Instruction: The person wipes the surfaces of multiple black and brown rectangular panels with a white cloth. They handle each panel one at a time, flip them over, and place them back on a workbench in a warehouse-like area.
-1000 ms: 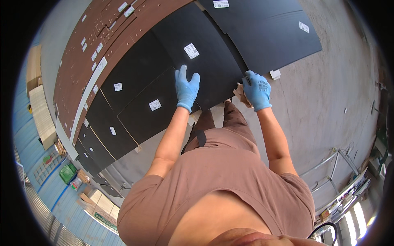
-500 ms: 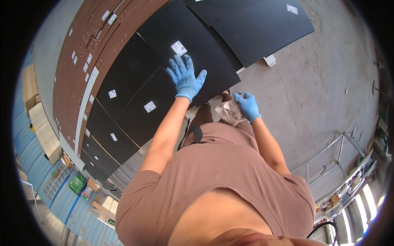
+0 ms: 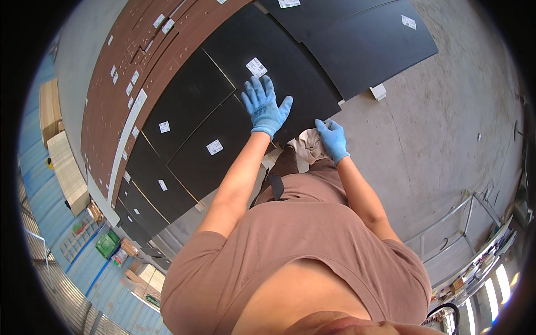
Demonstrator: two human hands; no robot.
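My left hand (image 3: pixel 264 107), in a blue glove, lies with spread fingers on a black panel (image 3: pixel 262 33), just below its white label (image 3: pixel 256 67). A whitish, crumpled cloth (image 3: pixel 309 146) hangs from my right hand (image 3: pixel 333 139), also gloved in blue, at the near corner of that same panel. The right fingers are closed on the cloth, and part of it is hidden behind them.
More labelled black panels (image 3: pixel 192 89) lie left of my hands, with another black panel (image 3: pixel 379 50) to the right. Brown drilled boards (image 3: pixel 120 67) run beyond them. Grey concrete floor (image 3: pixel 413 139) stretches right, where a metal frame (image 3: pixel 469 218) stands.
My right hand has brought the cloth up and leftward to the panel's near corner. The left hand keeps its place below the label; the whole view has shifted slightly.
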